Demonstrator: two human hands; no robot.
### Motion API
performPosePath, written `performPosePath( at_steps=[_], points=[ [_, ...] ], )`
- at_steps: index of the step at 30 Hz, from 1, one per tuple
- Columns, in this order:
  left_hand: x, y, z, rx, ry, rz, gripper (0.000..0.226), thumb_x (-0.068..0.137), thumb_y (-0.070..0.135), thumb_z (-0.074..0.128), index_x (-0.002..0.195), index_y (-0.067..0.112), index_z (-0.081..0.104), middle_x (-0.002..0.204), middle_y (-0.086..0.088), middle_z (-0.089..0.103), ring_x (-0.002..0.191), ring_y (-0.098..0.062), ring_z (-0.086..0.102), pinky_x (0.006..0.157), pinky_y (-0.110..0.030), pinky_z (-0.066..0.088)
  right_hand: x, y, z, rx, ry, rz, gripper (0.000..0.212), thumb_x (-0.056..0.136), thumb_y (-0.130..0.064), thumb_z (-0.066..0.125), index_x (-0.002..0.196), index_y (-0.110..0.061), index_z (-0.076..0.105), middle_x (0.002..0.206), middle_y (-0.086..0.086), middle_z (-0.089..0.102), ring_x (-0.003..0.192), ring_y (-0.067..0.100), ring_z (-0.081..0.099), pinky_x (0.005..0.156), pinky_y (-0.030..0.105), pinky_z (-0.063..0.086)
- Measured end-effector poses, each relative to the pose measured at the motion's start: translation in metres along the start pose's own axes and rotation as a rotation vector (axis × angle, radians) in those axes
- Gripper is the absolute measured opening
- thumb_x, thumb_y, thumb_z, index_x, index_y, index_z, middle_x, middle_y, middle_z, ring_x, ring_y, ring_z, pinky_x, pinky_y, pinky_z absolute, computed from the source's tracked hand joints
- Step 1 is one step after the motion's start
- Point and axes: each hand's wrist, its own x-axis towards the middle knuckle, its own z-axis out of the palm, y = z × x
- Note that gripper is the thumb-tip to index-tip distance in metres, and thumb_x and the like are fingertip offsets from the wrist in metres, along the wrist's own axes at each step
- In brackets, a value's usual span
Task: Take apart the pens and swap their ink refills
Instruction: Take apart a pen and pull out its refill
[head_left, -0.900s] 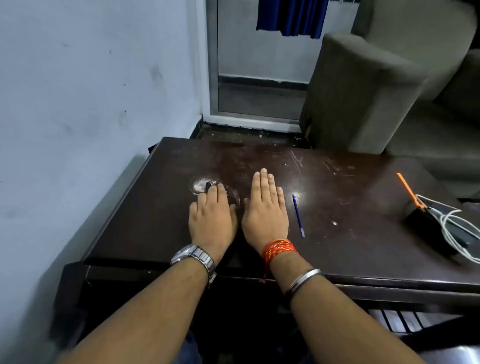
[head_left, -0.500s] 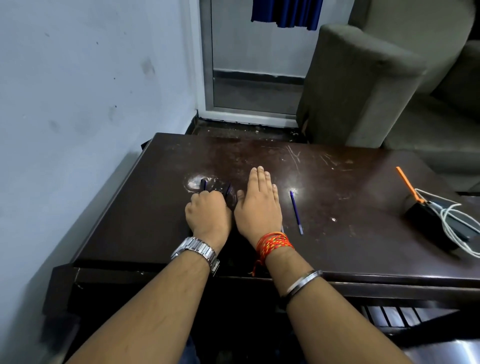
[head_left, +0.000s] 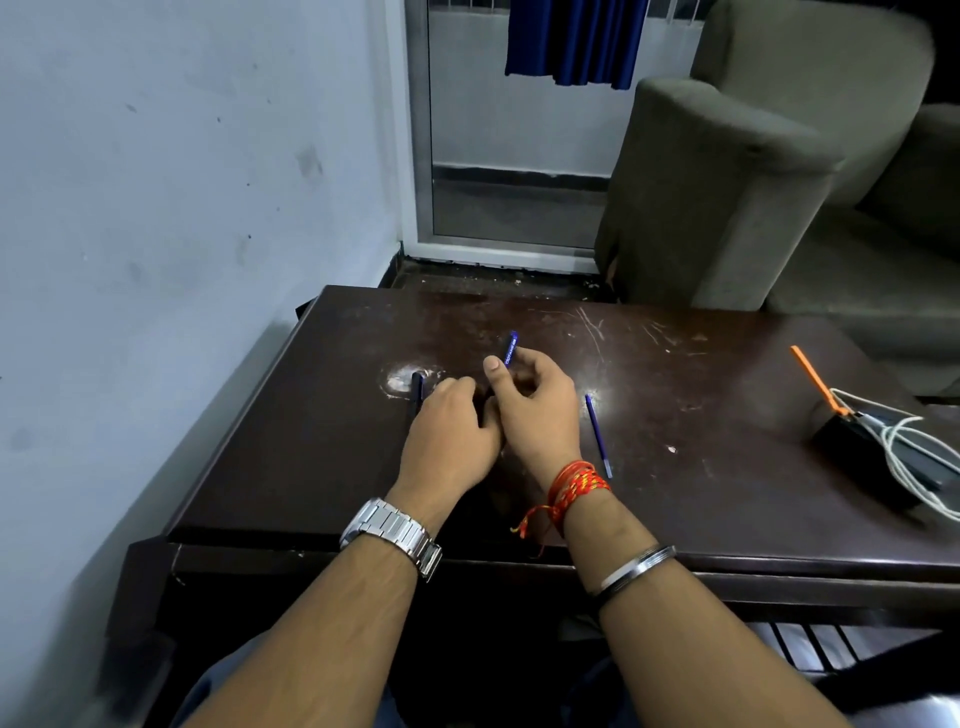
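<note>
My right hand (head_left: 535, 410) is lifted off the dark wooden table (head_left: 701, 415) and pinches a blue pen (head_left: 510, 347) whose printed end sticks up past the thumb. My left hand (head_left: 449, 441) lies knuckles up beside it, fingers curled, touching the right hand. A second dark blue pen (head_left: 417, 391) lies on the table at the left hand's fingertips; whether the fingers grip it is hidden. A thin blue ink refill (head_left: 597, 434) lies loose on the table, right of my right wrist.
A black box (head_left: 862, 457) with a white cable (head_left: 914, 447) and an orange stick (head_left: 813, 379) sits at the table's right edge. A grey armchair (head_left: 727, 197) stands behind the table. A white wall runs along the left.
Both hands lay flat on the table. The left hand then curled, and the right hand rose, closing on a blue pen that was under the hands.
</note>
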Motion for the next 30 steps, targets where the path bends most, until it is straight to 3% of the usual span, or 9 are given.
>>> performPosePath(
  at_steps=[3,6,9,13,16,23,25,28,30],
  points=[
    [-0.001,-0.002,0.001,-0.133,0.008,0.037,0.012,0.095,0.020,0.054,0.086,0.015,0.049,0.093,-0.002,0.053,0.085,-0.021,0.052,0.071,-0.037,0.045,0.000,-0.002,0.000,-0.014,-0.017,-0.043,0.022,0.088,-0.033,0.071,0.095,-0.012,0.072,0.081,0.005,0.071,0.080,0.021,0.067,0.081,0.045,0.055],
    [-0.001,-0.003,0.001,-0.264,0.000,0.055,0.006,0.096,0.011,0.051,0.096,0.016,0.048,0.098,-0.005,0.058,0.092,-0.020,0.055,0.073,-0.030,0.042,-0.003,-0.005,0.003,0.004,-0.013,-0.060,0.018,0.087,-0.034,0.072,0.087,-0.016,0.074,0.077,-0.001,0.073,0.077,0.015,0.068,0.079,0.041,0.057],
    [-0.001,-0.004,0.001,-0.350,0.009,0.066,0.009,0.099,0.010,0.046,0.097,0.019,0.048,0.095,-0.003,0.062,0.089,-0.018,0.059,0.069,-0.024,0.042,-0.004,-0.007,0.006,0.044,-0.003,-0.066,0.023,0.086,-0.038,0.071,0.077,-0.018,0.074,0.067,-0.007,0.070,0.067,0.008,0.064,0.069,0.034,0.055],
    [0.000,-0.005,0.001,-0.342,0.023,0.076,0.013,0.103,0.020,0.043,0.092,0.018,0.050,0.089,-0.003,0.064,0.081,-0.018,0.062,0.064,-0.029,0.043,-0.005,-0.009,0.009,0.069,-0.015,-0.107,0.038,0.090,-0.040,0.067,0.059,-0.019,0.060,0.050,-0.013,0.053,0.052,0.003,0.047,0.056,0.025,0.040],
    [0.001,-0.006,-0.001,-0.270,0.034,0.093,0.013,0.103,0.024,0.044,0.100,0.016,0.054,0.081,-0.001,0.067,0.074,-0.020,0.064,0.059,-0.037,0.049,-0.004,-0.010,0.011,0.058,-0.033,-0.117,0.041,0.093,-0.041,0.062,0.065,-0.012,0.061,0.060,-0.003,0.055,0.059,0.012,0.049,0.059,0.031,0.042],
    [0.006,-0.011,-0.007,-0.374,-0.007,0.112,0.017,0.103,0.031,0.046,0.105,0.024,0.062,0.073,0.001,0.069,0.064,-0.008,0.064,0.054,-0.029,0.048,0.003,-0.009,0.015,0.152,-0.068,-0.094,0.032,0.099,-0.033,0.055,0.074,-0.015,0.065,0.070,-0.003,0.061,0.067,0.011,0.054,0.067,0.035,0.047],
    [0.006,-0.015,-0.006,-0.384,-0.018,0.079,0.023,0.101,0.040,0.045,0.096,0.025,0.062,0.070,0.003,0.068,0.061,-0.009,0.063,0.052,-0.028,0.047,0.002,-0.008,0.016,0.154,-0.079,-0.091,0.031,0.098,-0.035,0.054,0.082,-0.013,0.067,0.071,-0.005,0.063,0.069,0.009,0.056,0.071,0.036,0.050],
    [0.004,-0.021,-0.005,-0.375,-0.044,0.002,0.040,0.089,0.058,0.046,0.073,0.022,0.055,0.055,0.015,0.059,0.047,-0.001,0.050,0.045,-0.018,0.035,0.005,-0.012,0.013,0.313,-0.020,-0.054,0.028,0.098,-0.036,0.054,0.080,-0.020,0.067,0.063,-0.013,0.057,0.062,0.005,0.052,0.061,0.030,0.048],
    [0.003,-0.023,-0.006,-0.376,-0.033,-0.017,0.035,0.090,0.051,0.053,0.068,0.023,0.051,0.050,0.017,0.053,0.044,0.001,0.046,0.042,-0.014,0.033,0.011,-0.015,0.006,0.395,0.067,-0.042,0.026,0.100,-0.034,0.054,0.081,-0.023,0.068,0.064,-0.011,0.056,0.065,0.005,0.051,0.063,0.027,0.045]
  ],
)
